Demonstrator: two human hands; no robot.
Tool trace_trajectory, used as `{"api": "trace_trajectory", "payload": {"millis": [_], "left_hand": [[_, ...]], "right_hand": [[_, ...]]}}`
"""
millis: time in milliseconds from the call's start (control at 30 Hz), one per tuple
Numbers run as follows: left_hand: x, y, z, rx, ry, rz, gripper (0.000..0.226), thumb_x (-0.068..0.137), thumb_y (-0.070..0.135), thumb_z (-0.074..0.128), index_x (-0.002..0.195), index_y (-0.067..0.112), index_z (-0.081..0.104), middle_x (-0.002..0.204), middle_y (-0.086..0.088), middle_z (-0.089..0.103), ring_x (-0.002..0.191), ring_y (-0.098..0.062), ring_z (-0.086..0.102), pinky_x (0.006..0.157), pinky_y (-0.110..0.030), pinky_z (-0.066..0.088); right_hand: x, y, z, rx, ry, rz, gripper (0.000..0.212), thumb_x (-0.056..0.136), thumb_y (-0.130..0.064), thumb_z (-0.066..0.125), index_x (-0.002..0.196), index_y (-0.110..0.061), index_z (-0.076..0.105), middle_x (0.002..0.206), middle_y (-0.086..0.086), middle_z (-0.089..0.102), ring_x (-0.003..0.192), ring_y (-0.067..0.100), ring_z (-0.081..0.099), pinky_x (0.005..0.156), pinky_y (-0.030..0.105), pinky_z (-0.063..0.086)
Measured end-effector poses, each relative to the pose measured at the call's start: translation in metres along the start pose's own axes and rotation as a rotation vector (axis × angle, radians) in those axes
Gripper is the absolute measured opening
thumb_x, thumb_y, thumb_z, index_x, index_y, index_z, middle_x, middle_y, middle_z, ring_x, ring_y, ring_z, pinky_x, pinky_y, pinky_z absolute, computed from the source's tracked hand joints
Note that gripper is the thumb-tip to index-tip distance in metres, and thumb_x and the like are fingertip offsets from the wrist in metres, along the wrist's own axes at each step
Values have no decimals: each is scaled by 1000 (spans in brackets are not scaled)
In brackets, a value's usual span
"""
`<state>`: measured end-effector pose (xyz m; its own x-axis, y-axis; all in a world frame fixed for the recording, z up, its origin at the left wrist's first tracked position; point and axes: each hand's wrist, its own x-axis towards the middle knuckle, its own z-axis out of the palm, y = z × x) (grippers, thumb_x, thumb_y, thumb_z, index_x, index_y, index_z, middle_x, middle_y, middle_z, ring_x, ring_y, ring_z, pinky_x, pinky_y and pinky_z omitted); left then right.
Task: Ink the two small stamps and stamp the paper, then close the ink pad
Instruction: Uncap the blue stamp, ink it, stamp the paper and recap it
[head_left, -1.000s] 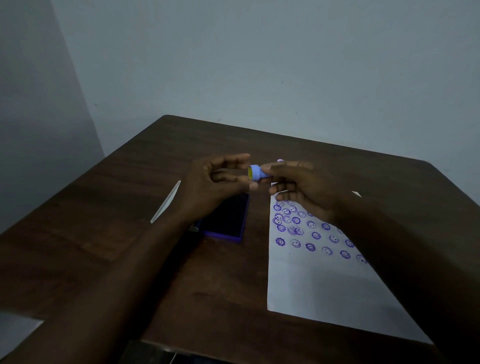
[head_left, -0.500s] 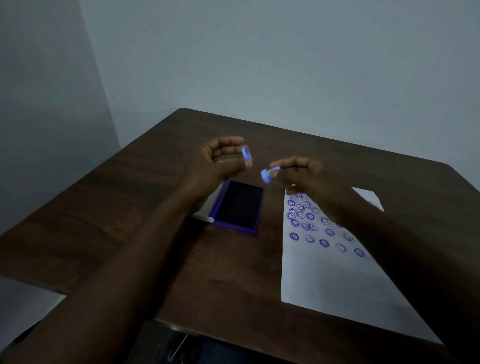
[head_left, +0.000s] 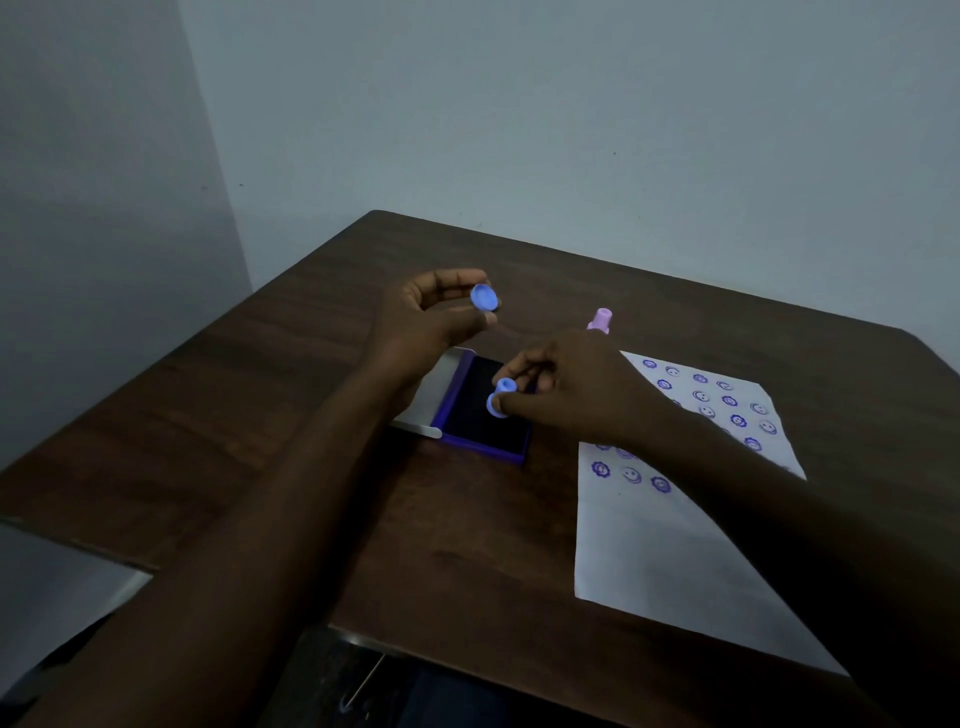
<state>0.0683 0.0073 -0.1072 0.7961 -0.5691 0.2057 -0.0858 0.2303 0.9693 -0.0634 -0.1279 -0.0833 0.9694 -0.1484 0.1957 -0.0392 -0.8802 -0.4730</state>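
I see a dark brown wooden table (head_left: 260, 415) with visible grain, and on it one white sheet of paper (head_left: 670, 561), flat and smooth, which lies at about 4 o'clock from the ink pad. The paper carries many small round purple prints, smiley faces and flower-like rings; part of them is hidden under my right forearm, so I do not count them.

The ink pad (head_left: 485, 415) is one shallow rectangular tray of purple plastic with a very dark, matt inking surface. Its lid (head_left: 434, 395) is open and lies flat at the 9 o'clock side, pale grey. The long axis of the pad runs roughly from 6 to 12 o'clock, a little tilted to the right.

I count two small stamps. The blue stamp (head_left: 500, 402) is pinched between the thumb and fingertips of my right hand (head_left: 566, 395), the other fingers curled. Its wide round base points down and toward 7 o'clock, over the dark surface; I cannot tell if it touches. The pink stamp (head_left: 601, 319) stands upright on the table at 12 o'clock from the right hand.

My left hand (head_left: 426, 322) is raised above the pad, and its thumb and forefinger lightly pinch one round blue cap (head_left: 484, 298), a disc shape.
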Motion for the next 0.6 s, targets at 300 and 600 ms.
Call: {"api": "trace_trajectory", "payload": {"millis": [300,600], "left_hand": [[1,0,1,-59,-18,-16,37,86,-9,73,108,22,74,102,1,80,92,-7,79,79,-20,62],[0,0,4,-32,-32,-10,37,86,-8,74,104,25,74,96,7,81,89,-4,79,77,-18,61]], "right_hand": [[2,-7,3,-119,-73,4,12,85,-33,75,93,-24,76,55,-20,55,61,-1,60,65,24,31],[2,-4,11,-162,-18,41,17,83,-38,75,94,-25,76,79,-6,73,65,4,59,66,24,46]]}}
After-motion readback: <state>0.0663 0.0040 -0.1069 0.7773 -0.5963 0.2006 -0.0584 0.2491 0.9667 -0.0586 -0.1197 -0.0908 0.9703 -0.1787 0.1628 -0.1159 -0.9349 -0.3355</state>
